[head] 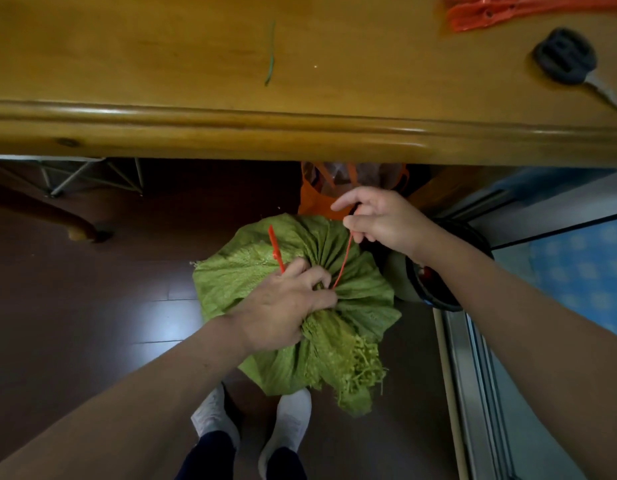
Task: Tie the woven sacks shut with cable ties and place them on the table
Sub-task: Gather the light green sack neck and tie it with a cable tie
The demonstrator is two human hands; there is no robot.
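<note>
The left hand is clamping the green sack neck while the right hand is pinching the red cable tie, which wants a steady, straight pull.

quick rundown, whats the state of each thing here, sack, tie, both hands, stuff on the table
sack: on the floor, neck bunched, not yet tied
cable tie: around the neck, unfastened, both ends free
left hand: clenched on the neck
right hand: pinching the tie's tail, pulling up
spare ties: heaped on the table
green strip: lying loose on the table
</note>
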